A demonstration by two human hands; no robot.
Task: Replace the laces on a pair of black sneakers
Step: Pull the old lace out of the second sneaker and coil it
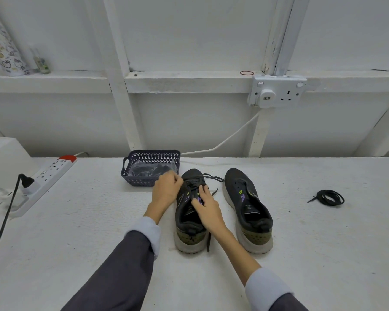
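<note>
Both shoes sit on the table (76,221), toes at 12, heels at 6. The left shoe (190,237) is just below frame centre. The right shoe (236,179) is beside it at 3, not touching, eyelets bare.

The left hand (166,189) is at the left shoe's 10 o'clock edge, fingers curled tight together, pinching the lace (211,176) by the toe-end eyelets. The right hand (206,208) lies on the tongue, fingers spread apart, tips pressing on the eyelet rows. Can't tell if it grips any lace.

The lace crosses the front eyelets; one loose end trails off at 2, another lies by the heel at 6.

The coiled lace (329,197) is on the table, well apart at 3 of the right shoe. The basket (152,156) is at 12 of the left hand, with bagged dark stuff inside. The power strip (47,176) is at 9.
</note>
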